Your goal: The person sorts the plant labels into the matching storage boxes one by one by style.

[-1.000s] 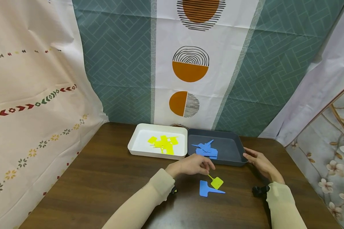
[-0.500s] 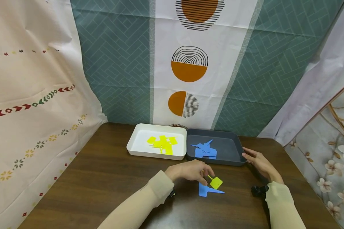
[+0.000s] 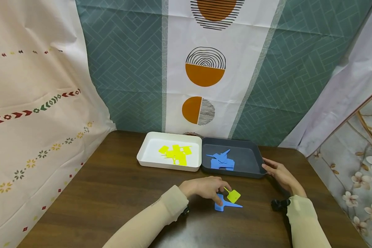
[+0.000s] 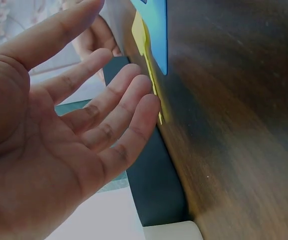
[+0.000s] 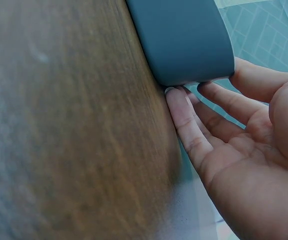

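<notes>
My left hand (image 3: 204,187) hovers over a blue T-shaped plant label (image 3: 227,204) on the table, its thumb and fingers spread and holding nothing. Part of that label is hidden under the thumb. Just beyond it lies a yellow plant label (image 3: 234,196), its thin stem pointing toward my fingertips. In the left wrist view the palm faces the camera, with the blue label (image 4: 158,40) and yellow label (image 4: 140,34) past the fingers. My right hand (image 3: 282,175) touches the right end of the dark grey tray (image 5: 189,45) with mostly straight fingers, the thumb near its rim.
A white tray (image 3: 145,156) holding several yellow labels (image 3: 176,154) stands against the left side of the grey tray. Several blue labels (image 3: 222,163) lie in the grey tray's left part. Patterned cloths hang behind and beside the brown table (image 3: 117,193).
My left hand has come down and nearer, from by the grey tray's front edge to over the blue label. Both loose labels and my right hand stay in place.
</notes>
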{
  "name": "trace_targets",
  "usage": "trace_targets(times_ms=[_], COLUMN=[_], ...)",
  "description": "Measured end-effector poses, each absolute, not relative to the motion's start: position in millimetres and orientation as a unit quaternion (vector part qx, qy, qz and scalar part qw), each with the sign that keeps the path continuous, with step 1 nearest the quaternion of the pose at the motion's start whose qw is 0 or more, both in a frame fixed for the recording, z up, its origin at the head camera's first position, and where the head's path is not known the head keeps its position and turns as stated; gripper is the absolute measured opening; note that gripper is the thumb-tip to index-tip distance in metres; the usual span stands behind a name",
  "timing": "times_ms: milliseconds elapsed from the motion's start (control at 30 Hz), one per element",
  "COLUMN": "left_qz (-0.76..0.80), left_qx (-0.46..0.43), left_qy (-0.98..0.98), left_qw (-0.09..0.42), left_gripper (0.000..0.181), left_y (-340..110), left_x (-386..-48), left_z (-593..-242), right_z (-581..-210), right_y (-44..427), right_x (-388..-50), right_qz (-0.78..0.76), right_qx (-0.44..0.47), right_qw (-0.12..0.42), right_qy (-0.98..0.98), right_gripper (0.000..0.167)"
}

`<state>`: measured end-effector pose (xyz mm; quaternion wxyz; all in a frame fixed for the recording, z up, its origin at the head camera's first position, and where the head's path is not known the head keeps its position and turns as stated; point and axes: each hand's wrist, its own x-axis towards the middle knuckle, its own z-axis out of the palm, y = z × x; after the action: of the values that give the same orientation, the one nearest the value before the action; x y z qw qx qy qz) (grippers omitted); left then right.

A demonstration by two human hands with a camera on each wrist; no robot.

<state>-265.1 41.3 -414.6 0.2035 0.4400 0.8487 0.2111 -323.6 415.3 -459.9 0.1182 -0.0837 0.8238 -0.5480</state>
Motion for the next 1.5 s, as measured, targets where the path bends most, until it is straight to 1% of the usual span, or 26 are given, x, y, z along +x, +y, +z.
trace_targets(times_ms=[333, 567, 1133, 1367, 1500], left_qz=[0.209, 0.198, 0.162, 0.126, 0.130], left_qx=[0.441, 0.440, 0.433, 0.445, 0.441], left_qy=[0.847, 0.849, 0.867, 0.870, 0.870], left_qw=[0.211, 0.214, 0.186, 0.172, 0.177], left_gripper=[0.062, 0.060, 0.062, 0.065, 0.065], left_y=[43, 45, 50, 54, 54], left_x=[-261, -260, -258, -259, -260], left_z=[-419, -421, -425, -429, -430], right_z=[-461, -461, -461, -462, -462], right_y=[416, 416, 417, 416, 416], right_x=[-324, -325, -326, -325, -325], right_qz=[-0.547, -0.551, -0.557, -0.555, -0.554], right_qx=[-0.085, -0.087, -0.081, -0.077, -0.077], right_qw=[0.116, 0.113, 0.110, 0.112, 0.113], right_qy=[0.825, 0.822, 0.819, 0.820, 0.821], right_gripper=[0.072, 0.072, 0.073, 0.073, 0.074])
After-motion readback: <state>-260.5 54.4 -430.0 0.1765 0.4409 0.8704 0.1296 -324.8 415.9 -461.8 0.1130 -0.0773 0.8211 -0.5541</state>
